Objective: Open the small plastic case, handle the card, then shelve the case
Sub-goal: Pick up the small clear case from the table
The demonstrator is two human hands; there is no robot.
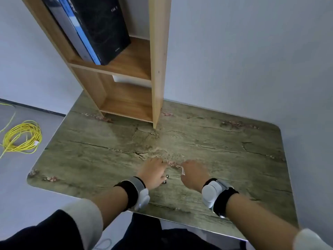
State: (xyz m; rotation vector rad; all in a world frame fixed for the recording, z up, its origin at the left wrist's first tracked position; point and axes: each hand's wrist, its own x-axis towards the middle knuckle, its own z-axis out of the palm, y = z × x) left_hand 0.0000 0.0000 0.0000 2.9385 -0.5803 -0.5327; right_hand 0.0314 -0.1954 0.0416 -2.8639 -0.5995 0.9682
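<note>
My right hand (193,175) is low over the middle of the table and pinches a small clear plastic case (182,171) at its left edge; the case looks tilted up off the surface. My left hand (154,173) rests palm down just to the left, fingers curled onto the table. Two tiny dark cards (167,176) lie on the table by my left thumb, one (164,182) slightly nearer to me. Whether the thumb touches them is hidden. Both wrists wear grey bands.
A wooden shelf unit (158,69) stands at the table's (234,159) far side, with books (100,29) on its upper shelf and a white object (131,81) under that shelf. A yellow cable coil (23,136) lies on the floor to the left.
</note>
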